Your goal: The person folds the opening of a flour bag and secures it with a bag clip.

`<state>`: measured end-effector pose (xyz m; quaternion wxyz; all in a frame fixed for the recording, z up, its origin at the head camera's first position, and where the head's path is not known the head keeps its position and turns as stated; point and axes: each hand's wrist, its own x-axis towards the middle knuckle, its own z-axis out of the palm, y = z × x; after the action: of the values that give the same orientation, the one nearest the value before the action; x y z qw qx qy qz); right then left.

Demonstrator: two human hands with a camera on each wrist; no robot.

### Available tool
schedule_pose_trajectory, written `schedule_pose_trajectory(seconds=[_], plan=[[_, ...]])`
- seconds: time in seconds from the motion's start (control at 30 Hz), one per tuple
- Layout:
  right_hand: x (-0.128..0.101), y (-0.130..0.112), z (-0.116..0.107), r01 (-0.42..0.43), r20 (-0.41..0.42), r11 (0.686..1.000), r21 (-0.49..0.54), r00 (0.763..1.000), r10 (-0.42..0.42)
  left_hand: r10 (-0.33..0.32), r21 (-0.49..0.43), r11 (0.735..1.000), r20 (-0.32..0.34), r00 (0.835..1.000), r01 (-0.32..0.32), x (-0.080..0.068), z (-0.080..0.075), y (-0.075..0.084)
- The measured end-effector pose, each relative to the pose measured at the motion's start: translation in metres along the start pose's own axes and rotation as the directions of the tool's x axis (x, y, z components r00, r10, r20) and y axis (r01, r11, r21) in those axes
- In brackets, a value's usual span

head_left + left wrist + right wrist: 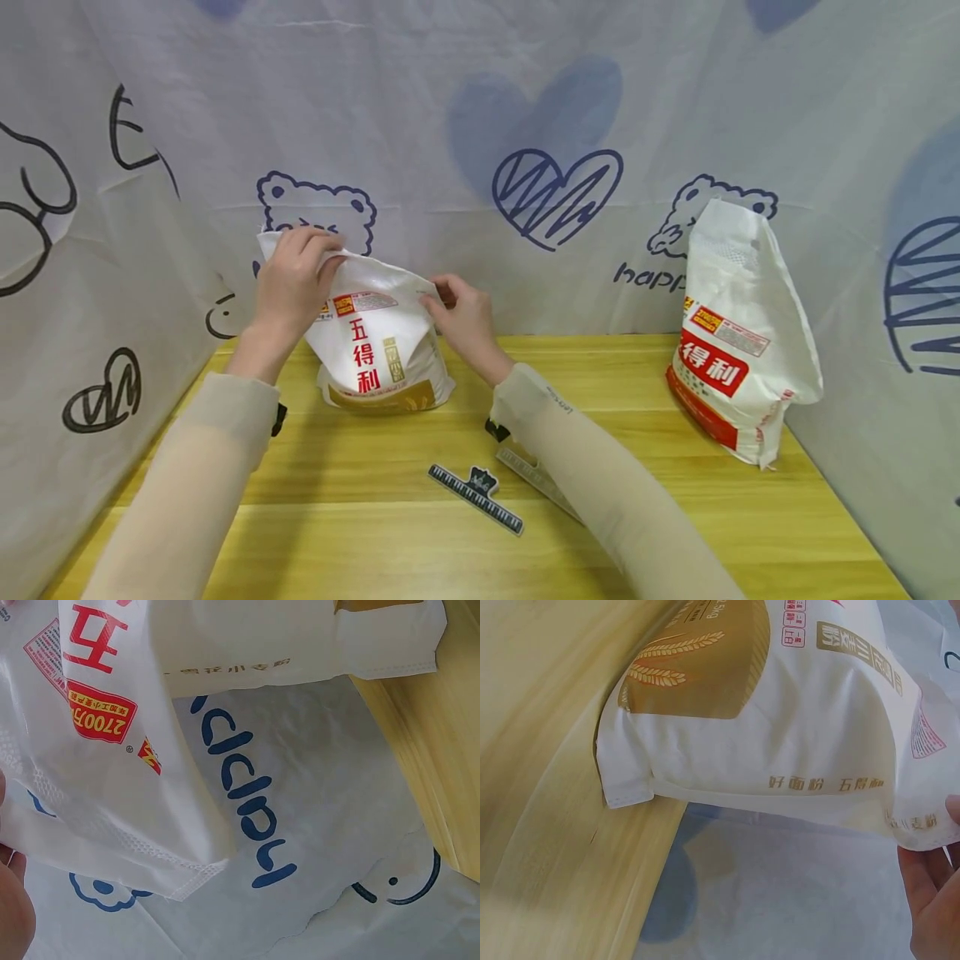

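A white flour bag (405, 342) with red lettering and a gold lower panel stands upright on the wooden table, left of centre. My left hand (295, 279) pinches its top edge near the left end, thumb in front and fingers over the back. On the other side, my right hand (465, 321) pinches the bag's upper right corner between thumb and fingers. The right wrist view shows that corner of the flour bag (817, 742) between the fingers. In the left wrist view, only part of the left hand (15, 911) shows at the edge, beside the bag's top.
A second flour bag (738, 350), white and red, stands at the right. A black sealing clip (476, 497) lies on the table (360, 533) in front; another, greyish clip (532, 475) is partly under the right sleeve. Patterned cloth (420, 108) walls the back and sides.
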<state>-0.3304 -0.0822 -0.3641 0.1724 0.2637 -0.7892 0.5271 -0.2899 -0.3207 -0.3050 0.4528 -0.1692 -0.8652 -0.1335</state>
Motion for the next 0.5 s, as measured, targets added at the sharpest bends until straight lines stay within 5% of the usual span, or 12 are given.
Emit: schedule_pose_trajectory(seconds=[0.5], plan=[[0.0, 0.003, 0.002, -0.02, 0.01, 1.0, 0.015, 1.0, 0.02, 0.033, 0.001, 0.999, -0.009, 0.999, -0.033, -0.018, -0.012, -0.001]])
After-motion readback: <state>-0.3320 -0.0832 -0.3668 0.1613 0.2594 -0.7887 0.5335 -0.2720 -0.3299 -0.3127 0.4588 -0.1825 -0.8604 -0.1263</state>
